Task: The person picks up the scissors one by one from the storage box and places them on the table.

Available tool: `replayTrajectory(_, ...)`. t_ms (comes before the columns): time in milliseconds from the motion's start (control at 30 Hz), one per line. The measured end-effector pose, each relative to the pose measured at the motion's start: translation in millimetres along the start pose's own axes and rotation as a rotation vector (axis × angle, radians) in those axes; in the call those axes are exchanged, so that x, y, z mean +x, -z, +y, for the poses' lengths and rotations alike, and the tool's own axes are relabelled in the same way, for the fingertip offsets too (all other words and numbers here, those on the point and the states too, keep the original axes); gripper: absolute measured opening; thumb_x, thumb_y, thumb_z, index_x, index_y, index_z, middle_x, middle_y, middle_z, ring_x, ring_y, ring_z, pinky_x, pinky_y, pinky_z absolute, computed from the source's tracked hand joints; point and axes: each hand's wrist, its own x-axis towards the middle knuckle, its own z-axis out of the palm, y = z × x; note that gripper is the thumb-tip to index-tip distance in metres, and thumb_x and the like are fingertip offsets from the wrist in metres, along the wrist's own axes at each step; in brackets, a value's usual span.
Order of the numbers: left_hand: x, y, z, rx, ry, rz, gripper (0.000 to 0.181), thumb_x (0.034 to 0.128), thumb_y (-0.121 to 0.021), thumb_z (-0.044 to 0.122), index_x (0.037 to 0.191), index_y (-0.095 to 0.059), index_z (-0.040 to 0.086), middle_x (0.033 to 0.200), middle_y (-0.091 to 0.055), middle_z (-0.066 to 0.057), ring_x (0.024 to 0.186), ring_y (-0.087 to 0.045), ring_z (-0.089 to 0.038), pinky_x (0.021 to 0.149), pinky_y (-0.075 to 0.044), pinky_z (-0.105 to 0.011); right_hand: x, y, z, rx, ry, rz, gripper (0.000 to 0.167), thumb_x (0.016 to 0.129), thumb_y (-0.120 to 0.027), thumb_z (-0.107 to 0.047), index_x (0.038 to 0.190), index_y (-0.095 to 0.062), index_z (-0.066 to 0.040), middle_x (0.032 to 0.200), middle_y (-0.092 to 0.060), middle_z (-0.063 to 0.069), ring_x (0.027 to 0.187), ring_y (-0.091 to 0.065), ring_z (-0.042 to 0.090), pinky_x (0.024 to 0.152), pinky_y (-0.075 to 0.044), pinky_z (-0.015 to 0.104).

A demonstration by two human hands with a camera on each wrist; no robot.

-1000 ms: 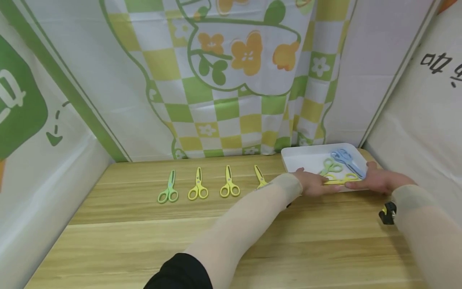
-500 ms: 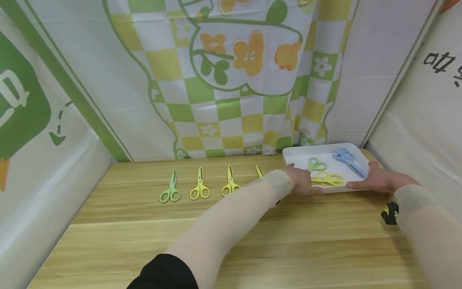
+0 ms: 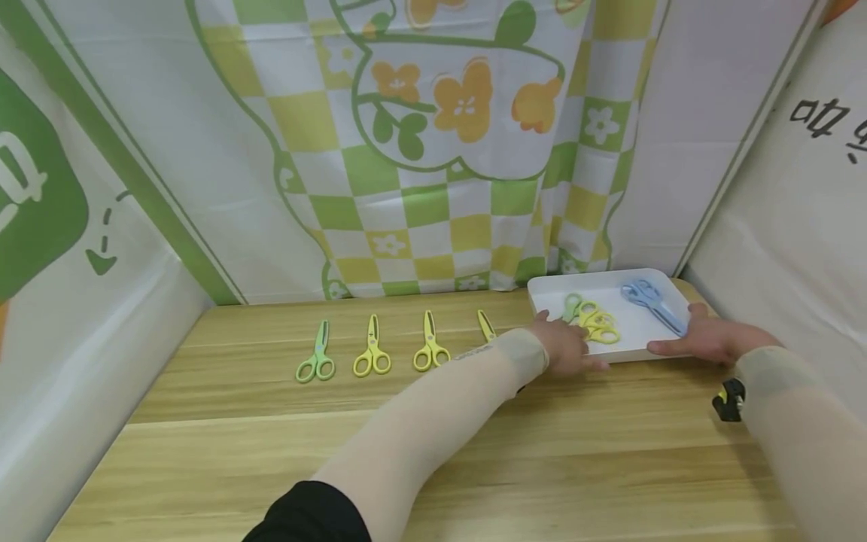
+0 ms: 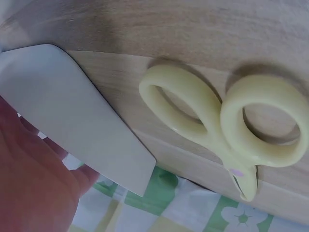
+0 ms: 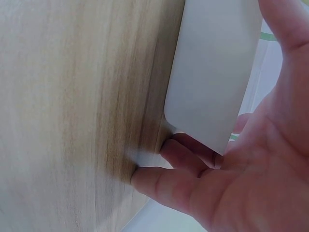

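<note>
A shallow white tray [image 3: 637, 352] stands at the back right with blue scissors [image 3: 652, 303], green scissors [image 3: 572, 306] and yellow scissors [image 3: 599, 324] in it. My left hand [image 3: 564, 348] is over the tray's front left corner, beside the yellow and green handles. In the left wrist view its fingers pass behind the tray's left wall [image 4: 77, 116], and what they touch there is hidden. At the other front corner my right hand [image 3: 711, 337] grips the tray, thumb over the rim and fingers against the outside, as the right wrist view shows.
Left of the tray lies a row on the wooden table [image 3: 271, 452]: green scissors [image 3: 316, 355], yellow scissors [image 3: 372, 350], more yellow scissors [image 3: 429, 346] and a last yellow pair [image 3: 485, 325], partly behind my left forearm. A checked curtain [image 3: 433, 203] hangs behind the table.
My left hand has moved left toward the tray's corner. In the tray, the yellow and green scissors have shifted left and turned, while the blue scissors and my right hand have stayed put.
</note>
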Motion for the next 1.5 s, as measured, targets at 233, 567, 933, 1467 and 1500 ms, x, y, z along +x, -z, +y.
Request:
replayTrajectory(233, -3.4, -0.4, -0.8, -0.004, 0.027, 0.015, 0.076, 0.0908, -0.012, 0.079, 0.144, -0.051, 0.042, 0.159, -0.025, 0.021, 0.147, -0.018, -0.016, 0.118, -0.003, -0.046, 0.0, -1.4, 0.6, 0.047, 0.023, 0.01, 0.131, 0.087, -0.07, -0.056, 0.136, 0.02, 0.025, 0.137, -0.001, 0.055, 0.125, -0.017, 0.066, 0.105, -0.016, 0.071)
replayTrajectory(567, 2.9, -8.3, -1.2, 0.023, 0.034, 0.034, 0.075, 0.0917, -0.011, 0.078, 0.141, -0.055, 0.042, 0.16, -0.025, 0.017, 0.148, -0.018, -0.018, 0.117, 0.0, -0.049, -0.4, -2.7, 1.1, 0.033, 0.027, 0.021, 0.132, 0.086, -0.071, -0.058, 0.137, 0.018, 0.025, 0.136, -0.003, 0.055, 0.124, -0.018, 0.065, 0.105, -0.016, 0.071)
replayTrajectory(933, 2.8, -12.9, -4.7, 0.015, 0.002, 0.106, 0.072, 0.0928, -0.018, 0.078, 0.152, -0.038, 0.042, 0.165, -0.007, 0.012, 0.149, -0.013, -0.016, 0.117, -0.006, -0.05, -2.2, -2.4, -0.8, 0.022, -0.002, 0.012, 0.133, 0.086, -0.069, -0.06, 0.137, 0.02, 0.025, 0.137, -0.001, 0.056, 0.126, -0.015, 0.067, 0.105, -0.016, 0.071)
replayTrajectory(1467, -8.6, -11.8, -11.5, -0.269, 0.324, 0.278, 0.128, 0.0729, -0.05, 0.09, 0.159, -0.013, 0.002, 0.16, -0.018, -0.026, 0.145, -0.024, -0.035, 0.115, -0.024, -0.04, -1.7, -1.4, -1.1, 0.038, -0.016, 0.0, 0.134, 0.086, -0.069, -0.06, 0.137, 0.022, 0.024, 0.137, 0.001, 0.056, 0.126, -0.014, 0.066, 0.105, -0.017, 0.071)
replayTrajectory(1500, -9.6, -11.7, -11.2, -0.282, 0.334, 0.269, 0.128, 0.0732, -0.052, 0.089, 0.158, -0.016, 0.0, 0.158, -0.023, -0.025, 0.144, -0.028, -0.033, 0.113, -0.027, -0.039, -1.5, -0.9, -0.5, 0.039, -0.017, -0.001, 0.134, 0.086, -0.07, -0.06, 0.137, 0.022, 0.023, 0.137, 0.002, 0.056, 0.126, -0.014, 0.067, 0.105, -0.017, 0.071)
